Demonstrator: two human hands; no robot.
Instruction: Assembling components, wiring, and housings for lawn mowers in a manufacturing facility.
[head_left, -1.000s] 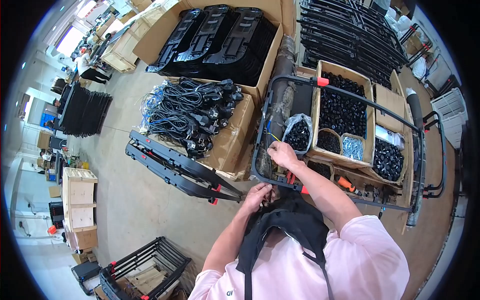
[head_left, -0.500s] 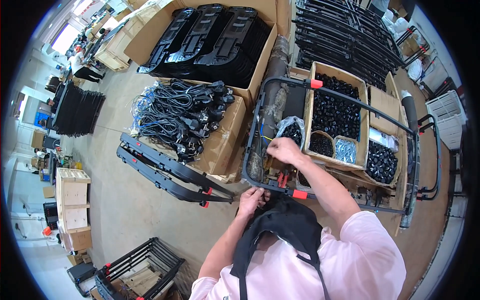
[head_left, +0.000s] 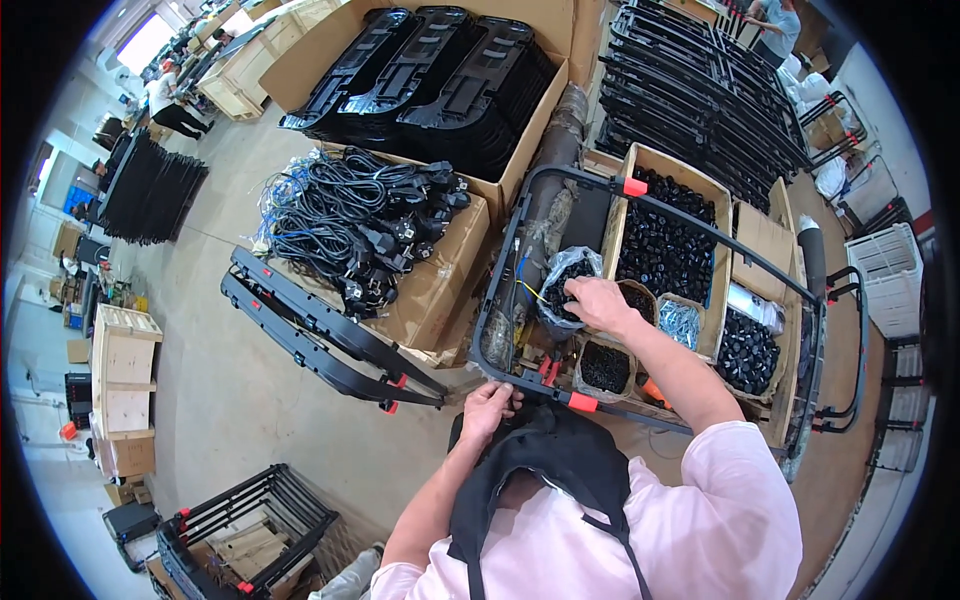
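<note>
My right hand (head_left: 600,303) is reaching into a clear plastic bag (head_left: 591,261) of small black parts, right of centre; its fingers are curling half closed, and I cannot tell whether they are gripping a part. My left hand (head_left: 487,412) is resting at the lower centre, fingers drawn together at the lower left corner of a black tubular frame (head_left: 672,207); I cannot tell what, if anything, they are pinching.

The frame is spanning the centre and right, above the bins. A yellow wire (head_left: 530,289) is lying loose beside its left bar, untouched. Half a second ago my right hand was working close to this wire; now it is dipping among the parts, which I am judging to be a turn from wire to small pieces. My left hand is keeping its place at the corner.

Farther out, a box of black screw-like pieces (head_left: 605,368) is showing below my right hand, where the forearm was mostly covering it. Plug cords (head_left: 370,215) are lying heaped at left of centre. At the upper right edge, a co-worker (head_left: 775,30) is now showing more fully.
</note>
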